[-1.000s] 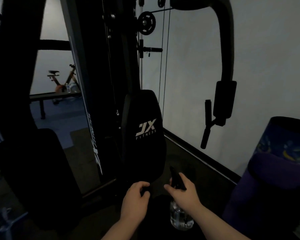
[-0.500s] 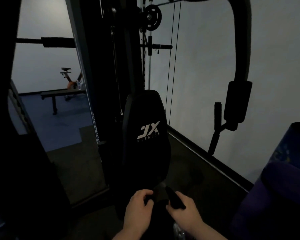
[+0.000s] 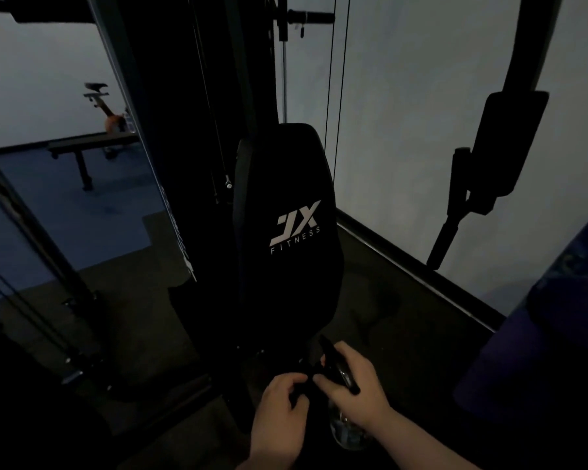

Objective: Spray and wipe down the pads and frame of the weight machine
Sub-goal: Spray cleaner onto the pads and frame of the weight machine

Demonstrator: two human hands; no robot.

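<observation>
The weight machine's black back pad point(image 3: 286, 232) with a white JX Fitness logo stands upright in the middle, against the dark frame column point(image 3: 190, 130). Just below it, my right hand point(image 3: 353, 391) grips a clear spray bottle point(image 3: 348, 432) by its black trigger head. My left hand point(image 3: 279, 412) is curled beside it, its fingers pinching something dark at the bottle's nozzle; what it is cannot be made out. A padded arm point(image 3: 510, 144) with a handle hangs at the right.
A white wall point(image 3: 421, 96) and baseboard run behind the machine on the right. A purple and blue rolled mat point(image 3: 540, 351) stands at the right edge. Cables point(image 3: 336, 79) run vertically behind the pad. A bench point(image 3: 89, 144) and an exercise bike point(image 3: 106, 110) sit far left.
The view has moved closer and tilted down onto the back pad. My hands have come together, the left fingers now meeting the bottle's nozzle.
</observation>
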